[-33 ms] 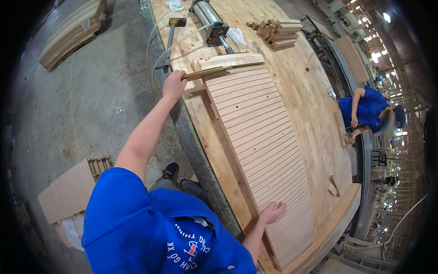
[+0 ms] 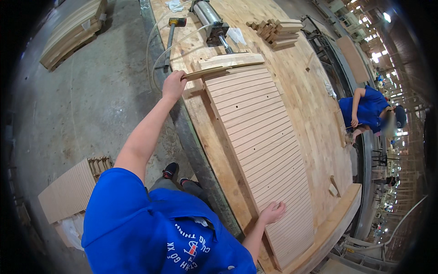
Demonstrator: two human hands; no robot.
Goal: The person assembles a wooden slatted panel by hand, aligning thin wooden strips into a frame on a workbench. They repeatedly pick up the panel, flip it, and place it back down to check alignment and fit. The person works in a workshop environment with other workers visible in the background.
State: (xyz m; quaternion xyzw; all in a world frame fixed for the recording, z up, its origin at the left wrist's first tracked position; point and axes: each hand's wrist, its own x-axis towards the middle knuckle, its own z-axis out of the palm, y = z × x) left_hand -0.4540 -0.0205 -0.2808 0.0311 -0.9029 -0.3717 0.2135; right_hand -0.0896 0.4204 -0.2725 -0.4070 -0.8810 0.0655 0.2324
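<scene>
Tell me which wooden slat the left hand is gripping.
The thin loose slat at the panel's far end, angled and sticking out past the edge; the left hand grips its end. The others lie flat, side by side.

Left arm stretched far forward, bare forearm straight, left hand (image 2: 174,85) closed in a fist-like grip, knuckles up. Right arm bent close to the body, right hand (image 2: 272,213) spread flat, palm down, fingers loosely splayed.

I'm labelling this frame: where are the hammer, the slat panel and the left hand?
hammer (image 2: 177,21): head view, on its head.
slat panel (image 2: 260,137): head view, mid surface.
left hand (image 2: 173,85): head view, back of the hand, gripping a thin wood strip.
</scene>
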